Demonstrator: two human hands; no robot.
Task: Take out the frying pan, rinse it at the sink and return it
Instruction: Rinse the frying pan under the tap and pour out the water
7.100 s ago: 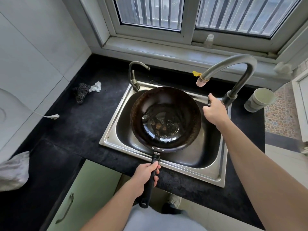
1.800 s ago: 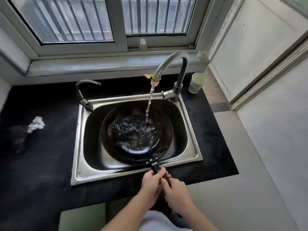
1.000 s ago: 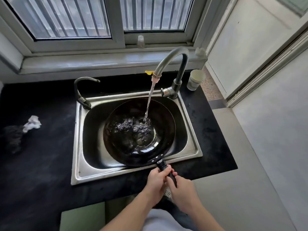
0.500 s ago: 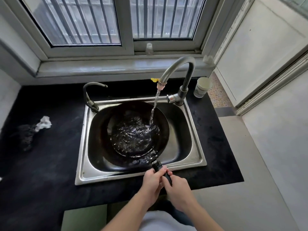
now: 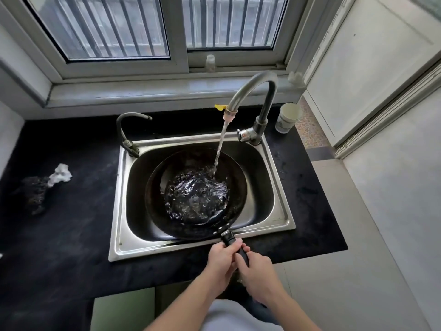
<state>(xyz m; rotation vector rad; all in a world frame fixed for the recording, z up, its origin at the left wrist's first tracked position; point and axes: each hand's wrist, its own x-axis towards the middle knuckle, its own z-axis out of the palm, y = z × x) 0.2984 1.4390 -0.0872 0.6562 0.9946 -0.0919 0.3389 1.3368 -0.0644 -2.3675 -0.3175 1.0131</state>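
The frying pan [image 5: 195, 194] sits in the steel sink [image 5: 279, 218] with a stream from the tall faucet [image 5: 257, 91] running into its bowl, where water is pooling and churning. Both the left hand [image 5: 223, 260] and the right hand [image 5: 256, 271] are curled tight around the black handle [image 5: 229, 238] at the sink's front rim. The pan is out and the rinse looks well underway; by my judgement, shutting off the water, tipping it out and putting the pan back remain.

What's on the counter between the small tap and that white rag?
Nothing: in the head view, only bare black counter lies between the small tap and the white rag.
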